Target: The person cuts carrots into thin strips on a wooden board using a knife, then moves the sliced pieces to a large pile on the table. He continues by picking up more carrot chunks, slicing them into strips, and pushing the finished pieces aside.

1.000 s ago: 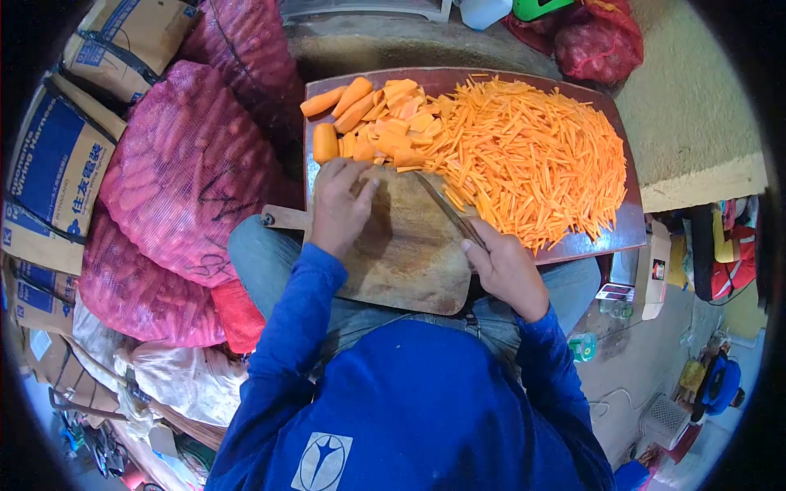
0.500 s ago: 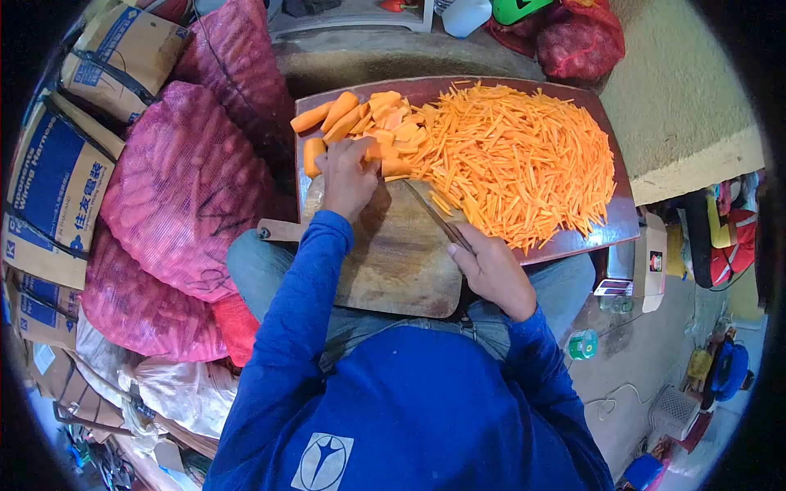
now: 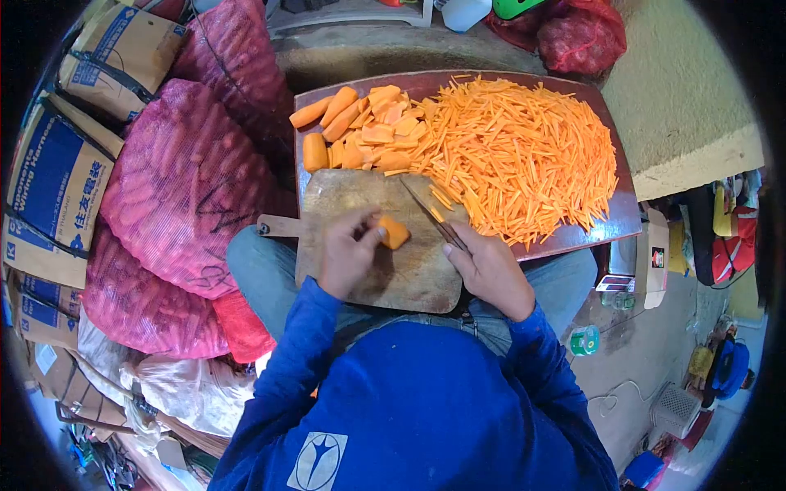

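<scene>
Over the wooden cutting board (image 3: 360, 192), my left hand (image 3: 347, 248) pinches a carrot piece (image 3: 394, 233) at its fingertips. My right hand (image 3: 497, 276) is wrapped round the handle of a knife (image 3: 422, 198), its blade pointing up and left across the board's upper right part. A few carrot strips lie against the blade. Just beyond the board are thick carrot slices (image 3: 378, 133) and several larger carrot chunks (image 3: 338, 101). A big heap of carrot strips (image 3: 524, 155) covers the right side of the dark red tabletop (image 3: 624, 209).
Pink mesh sacks of carrots (image 3: 184, 188) stand on the left beside strapped cardboard boxes (image 3: 61, 180). A red mesh bag (image 3: 580, 37) sits at the back right near a concrete ledge (image 3: 688, 98). On the floor at right are a green-labelled container (image 3: 584, 340) and a white basket (image 3: 676, 411).
My left hand has come back from the carrot slices to the middle of the board, bringing a carrot piece. My right hand and the knife have barely moved.
</scene>
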`<state>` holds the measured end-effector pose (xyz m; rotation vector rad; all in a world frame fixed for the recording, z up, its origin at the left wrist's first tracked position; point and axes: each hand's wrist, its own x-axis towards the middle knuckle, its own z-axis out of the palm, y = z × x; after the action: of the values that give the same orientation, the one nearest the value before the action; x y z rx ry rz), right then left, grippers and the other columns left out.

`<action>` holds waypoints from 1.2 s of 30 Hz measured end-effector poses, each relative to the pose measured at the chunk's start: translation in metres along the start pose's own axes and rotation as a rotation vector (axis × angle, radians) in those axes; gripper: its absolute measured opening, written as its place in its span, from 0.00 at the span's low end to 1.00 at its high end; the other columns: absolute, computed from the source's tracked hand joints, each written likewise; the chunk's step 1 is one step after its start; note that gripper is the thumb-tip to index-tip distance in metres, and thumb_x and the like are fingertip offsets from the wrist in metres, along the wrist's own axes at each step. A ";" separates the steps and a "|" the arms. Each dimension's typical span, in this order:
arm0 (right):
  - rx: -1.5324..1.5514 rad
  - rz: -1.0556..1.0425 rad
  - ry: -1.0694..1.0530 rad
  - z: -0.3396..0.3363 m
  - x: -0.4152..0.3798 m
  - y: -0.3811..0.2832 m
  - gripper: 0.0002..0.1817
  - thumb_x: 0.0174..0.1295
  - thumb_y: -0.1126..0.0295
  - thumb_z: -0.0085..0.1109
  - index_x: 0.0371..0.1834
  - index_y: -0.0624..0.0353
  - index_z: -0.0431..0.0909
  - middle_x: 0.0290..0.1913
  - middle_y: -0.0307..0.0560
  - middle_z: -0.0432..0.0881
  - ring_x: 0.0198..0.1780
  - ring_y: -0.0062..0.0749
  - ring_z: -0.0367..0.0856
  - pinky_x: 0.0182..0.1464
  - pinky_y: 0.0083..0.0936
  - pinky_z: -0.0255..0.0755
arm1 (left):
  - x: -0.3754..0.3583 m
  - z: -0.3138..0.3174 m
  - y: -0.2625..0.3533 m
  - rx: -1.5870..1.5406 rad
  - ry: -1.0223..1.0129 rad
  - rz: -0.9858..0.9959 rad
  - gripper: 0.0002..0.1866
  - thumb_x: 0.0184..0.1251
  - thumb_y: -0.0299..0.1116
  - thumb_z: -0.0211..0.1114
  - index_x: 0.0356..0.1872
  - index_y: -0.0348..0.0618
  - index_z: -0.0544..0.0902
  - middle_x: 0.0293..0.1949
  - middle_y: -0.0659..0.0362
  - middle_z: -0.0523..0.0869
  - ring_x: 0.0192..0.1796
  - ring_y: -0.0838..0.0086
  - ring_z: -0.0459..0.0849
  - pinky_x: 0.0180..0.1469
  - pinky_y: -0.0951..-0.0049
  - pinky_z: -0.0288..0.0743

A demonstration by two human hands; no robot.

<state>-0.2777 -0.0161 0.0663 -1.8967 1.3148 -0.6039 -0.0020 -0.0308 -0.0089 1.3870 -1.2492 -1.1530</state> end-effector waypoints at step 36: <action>-0.152 -0.051 -0.308 0.004 -0.016 -0.042 0.21 0.81 0.60 0.59 0.67 0.62 0.72 0.40 0.68 0.90 0.42 0.70 0.90 0.43 0.59 0.81 | -0.041 0.012 0.005 0.776 -0.100 0.670 0.17 0.60 0.30 0.76 0.52 0.42 0.92 0.53 0.57 0.87 0.56 0.57 0.82 0.61 0.46 0.65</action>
<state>-0.2559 0.0089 0.0976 -2.0552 1.1413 -0.2277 -0.0170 0.0094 -0.0030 1.2503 -2.1522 -0.2626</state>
